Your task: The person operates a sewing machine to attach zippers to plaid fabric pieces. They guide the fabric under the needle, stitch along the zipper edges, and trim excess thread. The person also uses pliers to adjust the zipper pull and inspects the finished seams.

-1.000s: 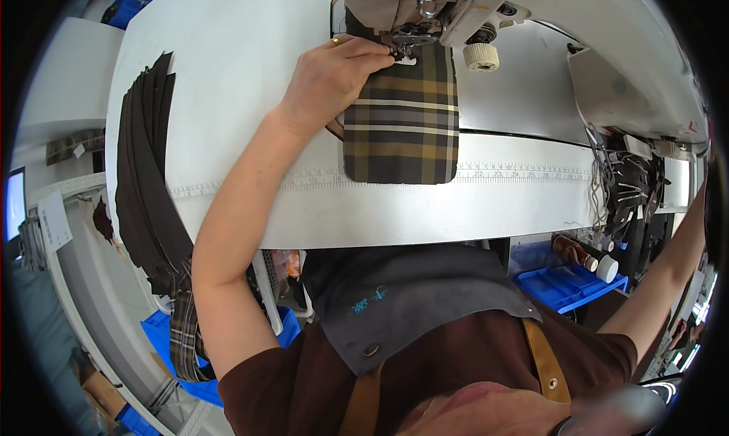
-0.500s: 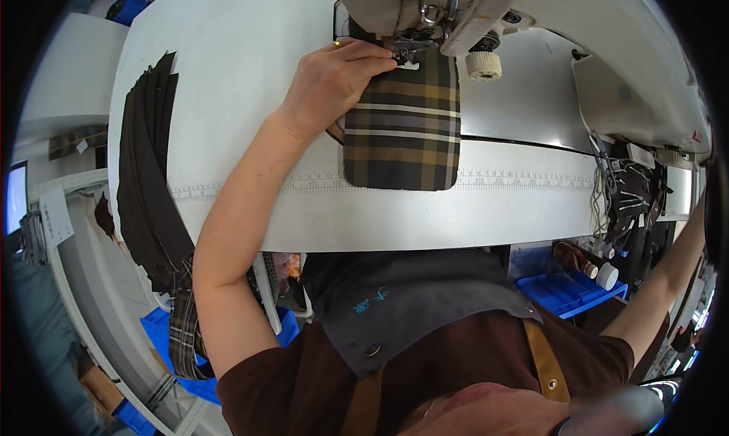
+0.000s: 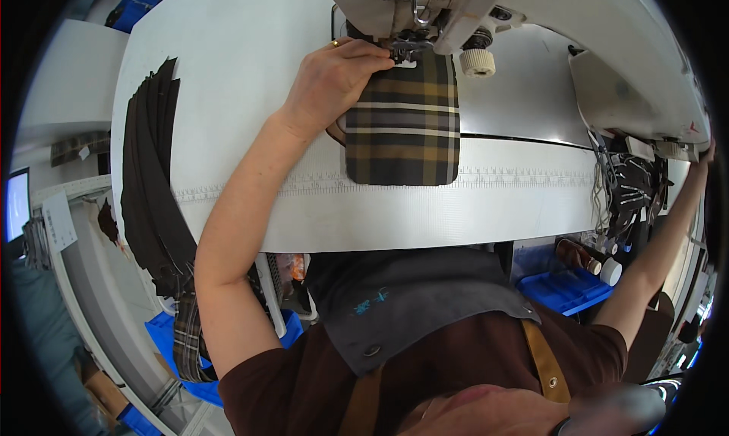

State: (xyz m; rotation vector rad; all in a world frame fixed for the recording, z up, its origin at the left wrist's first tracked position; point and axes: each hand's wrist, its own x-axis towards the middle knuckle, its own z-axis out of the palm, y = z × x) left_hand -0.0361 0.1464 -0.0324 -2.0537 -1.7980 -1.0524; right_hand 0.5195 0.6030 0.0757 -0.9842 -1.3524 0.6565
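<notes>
A plaid fabric piece [image 3: 402,121], brown with cream and black stripes, lies on the white sewing table [image 3: 250,72] with its far end under the presser foot [image 3: 406,47] of the sewing machine [image 3: 531,26]. My left hand [image 3: 334,79] presses on the fabric's upper left corner, fingertips right beside the presser foot. My right arm stretches far to the right, and my right hand [image 3: 702,159] reaches the machine's right end at the picture's rim; its fingers are mostly hidden.
A stack of dark cut fabric pieces [image 3: 148,170] hangs over the table's left side. A ruler strip [image 3: 516,179] runs along the front edge. Scissors and clips [image 3: 630,185] hang at the right. Blue bins [image 3: 566,288] stand below the table.
The view has shifted slightly; the fabric sits a little further under the presser foot. My right arm has risen toward the machine's right end. My left hand stays on the fabric.
</notes>
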